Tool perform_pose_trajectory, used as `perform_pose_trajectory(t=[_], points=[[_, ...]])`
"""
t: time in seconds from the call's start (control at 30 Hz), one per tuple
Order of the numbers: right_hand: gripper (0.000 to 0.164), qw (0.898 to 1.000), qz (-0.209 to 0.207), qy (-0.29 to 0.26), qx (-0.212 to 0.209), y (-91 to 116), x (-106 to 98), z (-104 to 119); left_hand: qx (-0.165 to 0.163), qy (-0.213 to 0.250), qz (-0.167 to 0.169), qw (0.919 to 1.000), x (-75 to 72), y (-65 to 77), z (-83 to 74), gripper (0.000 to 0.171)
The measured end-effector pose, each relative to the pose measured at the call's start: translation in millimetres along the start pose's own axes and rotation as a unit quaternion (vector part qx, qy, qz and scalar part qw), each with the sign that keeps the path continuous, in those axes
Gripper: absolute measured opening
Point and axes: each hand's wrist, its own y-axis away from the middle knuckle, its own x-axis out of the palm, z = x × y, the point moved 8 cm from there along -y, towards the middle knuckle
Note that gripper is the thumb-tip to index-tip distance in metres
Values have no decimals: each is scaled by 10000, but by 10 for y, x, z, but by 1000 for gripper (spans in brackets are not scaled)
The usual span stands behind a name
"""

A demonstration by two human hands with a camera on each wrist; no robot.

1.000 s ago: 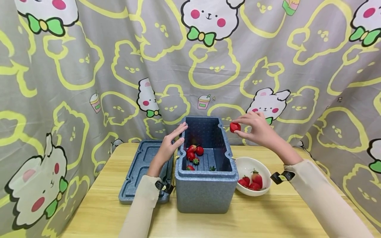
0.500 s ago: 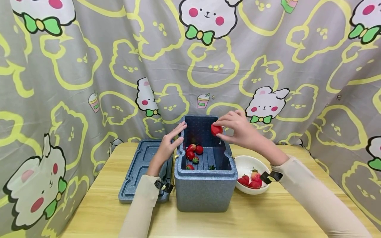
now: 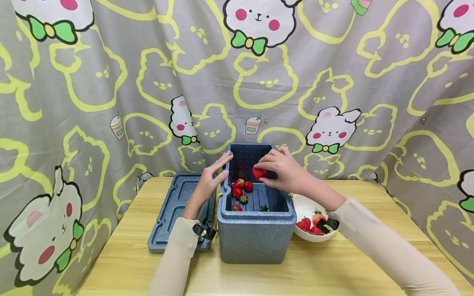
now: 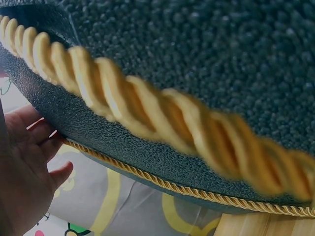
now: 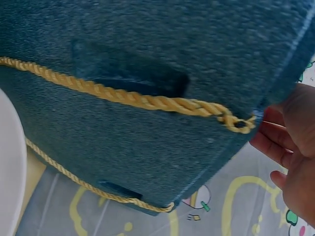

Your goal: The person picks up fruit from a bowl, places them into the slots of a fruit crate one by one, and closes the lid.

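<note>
Strawberry pinched by right hand, left hand against box

Left hand: fingertips contact the edge of the dark, pebbled box beside the end of a thin gold rope; thumb stands apart. The thin rope runs along that edge. A thicker-looking twisted rope crosses the box's wall. Past the edge: grey curtain with yellow outlines, bordering the wooden desk's edge.

No readable text or numbers.
</note>
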Motion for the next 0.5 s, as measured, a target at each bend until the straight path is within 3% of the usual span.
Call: perform_pose_trajectory(t=[0.23, 0.5], points=[[28, 9997, 62, 93, 232, 63, 90, -57, 40, 15, 9, 10000, 6, 0, -10, 51], [27, 9990, -171, 155, 383, 120, 93, -100, 61, 39, 9, 10000, 6, 1, -16, 51]])
